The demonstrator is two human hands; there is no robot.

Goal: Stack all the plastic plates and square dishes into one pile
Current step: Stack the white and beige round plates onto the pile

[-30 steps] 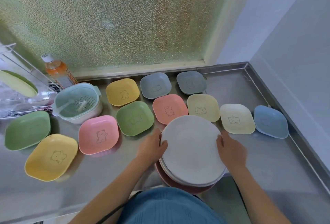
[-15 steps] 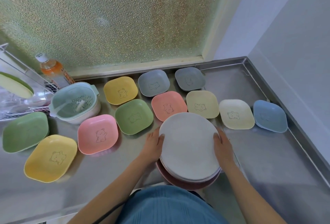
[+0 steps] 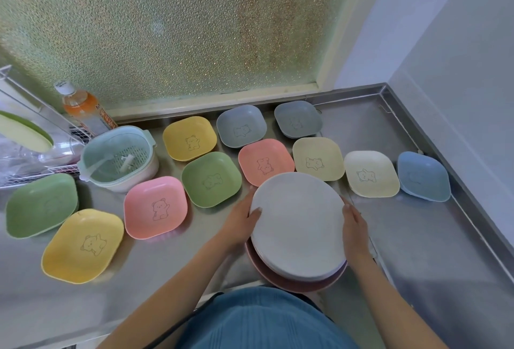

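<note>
left hand (image 3: 241, 222) and right hand (image 3: 353, 223) clamp opposite rims of the round plate stack (image 3: 299, 226) at lower centre, apparently squaring it as a base for the square dishes (image 3: 155, 207).

Eleven square dishes (image 3: 155, 207), one plate stack (image 3: 299, 225).

A home kitchen: steel counter (image 3: 417, 251), dish rack (image 3: 33, 165), frosted window (image 3: 180, 28).

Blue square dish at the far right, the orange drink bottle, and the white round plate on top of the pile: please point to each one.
Blue square dish (image 3: 422, 175), head view, inner bottom.
Orange drink bottle (image 3: 80, 105), head view, orange body.
White round plate (image 3: 299, 226), head view, centre of top face.
</note>
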